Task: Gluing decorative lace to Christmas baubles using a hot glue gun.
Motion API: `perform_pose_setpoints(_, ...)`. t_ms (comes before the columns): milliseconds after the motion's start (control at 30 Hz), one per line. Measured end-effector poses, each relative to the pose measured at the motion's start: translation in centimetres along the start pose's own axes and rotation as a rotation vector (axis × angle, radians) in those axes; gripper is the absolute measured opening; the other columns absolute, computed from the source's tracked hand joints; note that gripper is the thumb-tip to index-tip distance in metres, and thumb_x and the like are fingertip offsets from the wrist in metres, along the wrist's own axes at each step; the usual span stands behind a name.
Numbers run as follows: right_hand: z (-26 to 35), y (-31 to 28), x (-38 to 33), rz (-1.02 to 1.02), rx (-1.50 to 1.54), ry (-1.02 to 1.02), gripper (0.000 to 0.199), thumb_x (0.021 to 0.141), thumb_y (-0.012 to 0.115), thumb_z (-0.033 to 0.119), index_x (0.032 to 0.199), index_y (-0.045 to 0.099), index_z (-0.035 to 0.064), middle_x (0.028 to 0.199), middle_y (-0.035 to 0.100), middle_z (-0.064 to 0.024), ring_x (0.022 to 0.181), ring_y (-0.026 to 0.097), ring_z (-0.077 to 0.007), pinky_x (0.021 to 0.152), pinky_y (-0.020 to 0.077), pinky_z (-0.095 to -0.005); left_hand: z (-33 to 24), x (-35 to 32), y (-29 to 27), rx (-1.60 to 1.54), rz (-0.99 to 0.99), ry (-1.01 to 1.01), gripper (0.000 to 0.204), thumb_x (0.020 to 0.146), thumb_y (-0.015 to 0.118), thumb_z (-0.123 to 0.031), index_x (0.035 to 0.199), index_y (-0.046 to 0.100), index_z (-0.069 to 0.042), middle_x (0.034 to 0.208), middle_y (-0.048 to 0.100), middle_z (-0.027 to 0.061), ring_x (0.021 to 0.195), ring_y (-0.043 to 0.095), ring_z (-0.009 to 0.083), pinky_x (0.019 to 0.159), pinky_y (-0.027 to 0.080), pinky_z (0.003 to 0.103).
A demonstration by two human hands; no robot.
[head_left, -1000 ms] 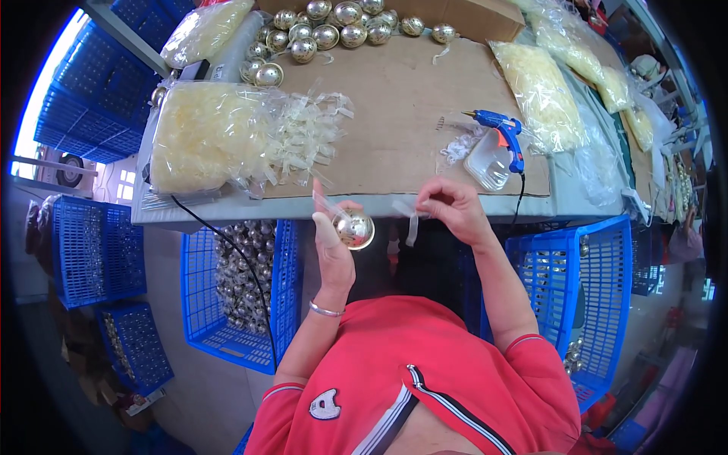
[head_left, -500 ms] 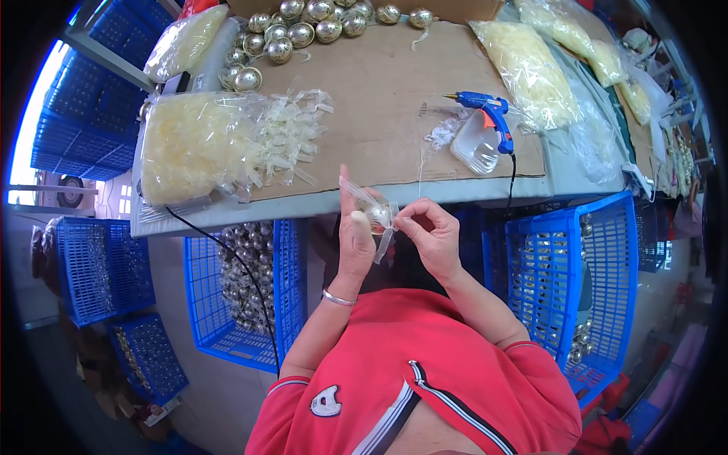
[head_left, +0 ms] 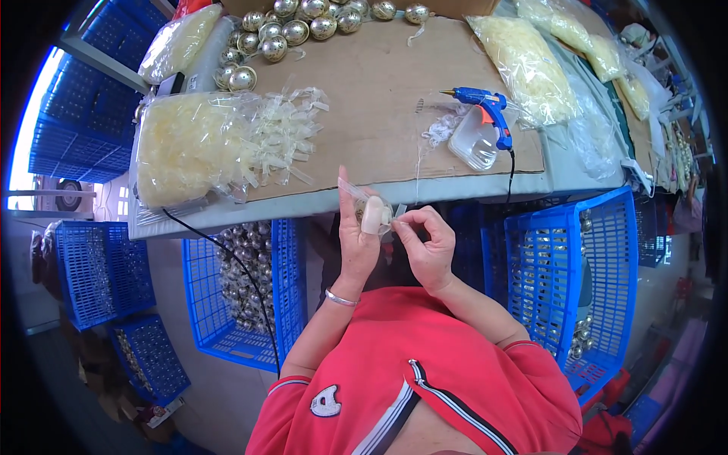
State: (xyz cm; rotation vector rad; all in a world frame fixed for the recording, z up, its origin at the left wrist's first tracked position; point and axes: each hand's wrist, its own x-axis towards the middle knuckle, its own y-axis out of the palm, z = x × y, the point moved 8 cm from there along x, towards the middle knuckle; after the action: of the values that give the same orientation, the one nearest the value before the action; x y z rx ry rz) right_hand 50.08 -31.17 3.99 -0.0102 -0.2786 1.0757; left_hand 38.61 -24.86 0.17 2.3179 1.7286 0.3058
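In front of the table edge, my left hand (head_left: 359, 246) holds a shiny gold ball ornament (head_left: 386, 214), its thumb laid across the ball and its fingers behind. A sheer whitish ribbon (head_left: 349, 186) sticks out beside the fingers. My right hand (head_left: 430, 246) pinches with thumb and forefinger at the ball's right side, where another ribbon end shows; the exact pinched piece is small, but it looks like the ribbon. Much of the ball is hidden by the left thumb.
On the cardboard-topped table (head_left: 364, 114) lie a blue glue gun (head_left: 489, 106) over a clear plastic tray (head_left: 474, 144), loose ribbon bows (head_left: 284, 136), bagged bows (head_left: 189, 148) and several gold balls (head_left: 296, 32). Blue crates (head_left: 227, 353) of balls flank me. A black cord (head_left: 243, 262) hangs down left.
My left thumb has moved up over the ball, covering more of it. The ribbon tail that hung below is no longer seen there. My right hand has shifted slightly, still pinching.
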Motion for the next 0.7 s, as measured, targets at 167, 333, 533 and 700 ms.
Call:
perform_pose_setpoints(167,-0.3,0.1,0.1,0.013,0.036,0.026,0.007,0.080,0.066,-0.002,0.081,0.059,0.0005,0.074,0.054,-0.0007,0.066,0.050,-0.0069,0.061,0.0408,-0.0203,0.4,0.0,-0.3,-0.158,-0.024,-0.071,0.066,0.095,0.047,-0.022,0.148,0.009,-0.015,0.101,0.050,0.0022,0.078,0.050,0.0077,0.067,0.045,0.020)
perform_pose_setpoints(333,-0.3,0.2,0.3,0.016,0.062,0.012,0.008,0.080,0.066,-0.002,0.083,0.060,0.0005,0.077,0.053,-0.0007,0.067,0.049,-0.0059,0.061,0.0407,-0.0195,-0.1,0.0,0.2,0.021,0.011,-0.006,0.066,0.096,0.048,-0.022,0.148,0.008,-0.019,0.105,0.051,0.0017,0.074,0.048,0.0042,0.060,0.043,0.017)
perform_pose_setpoints(533,-1.0,0.4,0.8,0.034,0.221,0.104,0.007,0.080,0.065,-0.004,0.083,0.060,0.0005,0.086,0.051,-0.0016,0.068,0.049,-0.0058,0.061,0.0419,-0.0198,-0.3,-0.2,0.4,-0.092,-0.019,-0.064,0.063,0.095,0.048,-0.014,0.148,0.013,-0.018,0.101,0.053,0.0009,0.070,0.046,0.0024,0.057,0.041,0.015)
perform_pose_setpoints(700,-2.7,1.0,0.7,0.072,0.372,0.295,0.006,0.082,0.064,-0.001,0.083,0.058,-0.0001,0.085,0.052,-0.0013,0.069,0.053,-0.0064,0.063,0.0445,-0.0199,-0.4,0.0,0.6,-0.144,-0.072,-0.068,0.064,0.093,0.049,-0.008,0.147,0.016,-0.016,0.095,0.051,-0.0017,0.066,0.043,0.0016,0.053,0.040,0.015)
